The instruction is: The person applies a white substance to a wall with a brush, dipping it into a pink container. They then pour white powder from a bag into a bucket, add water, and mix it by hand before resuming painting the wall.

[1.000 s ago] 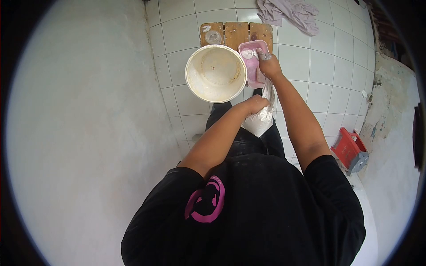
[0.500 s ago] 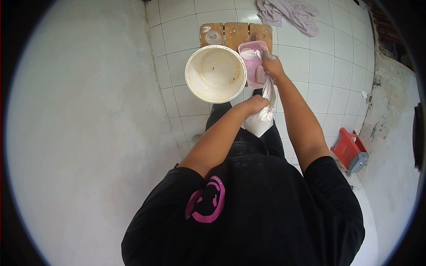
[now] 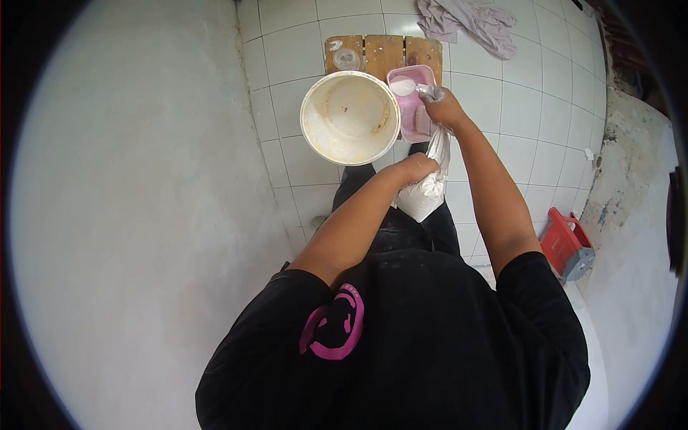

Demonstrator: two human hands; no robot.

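Observation:
A white plastic bag (image 3: 421,200) with a full, rounded bottom hangs in front of my body. My left hand (image 3: 418,170) is closed round the bag's gathered neck. Higher up, my right hand (image 3: 442,107) is closed at the right rim of a pink tub (image 3: 408,115), near the upper part of the bag. A white scoop-like object (image 3: 403,87) lies over the tub, its narrow end reaching my right fingers. Inside the tub is also a pale block (image 3: 423,120). Left of the tub stands a large, stained white bucket (image 3: 351,118).
A wooden stool (image 3: 383,54) bears a small clear container (image 3: 346,59). A crumpled cloth (image 3: 476,26) lies on the tiled floor behind it. At the right is a red and grey container (image 3: 567,245). Walls rise on both sides.
My right hand has turned a little, and the scoop-like object's narrow end now shows at its fingers. My left hand has barely moved on the bag.

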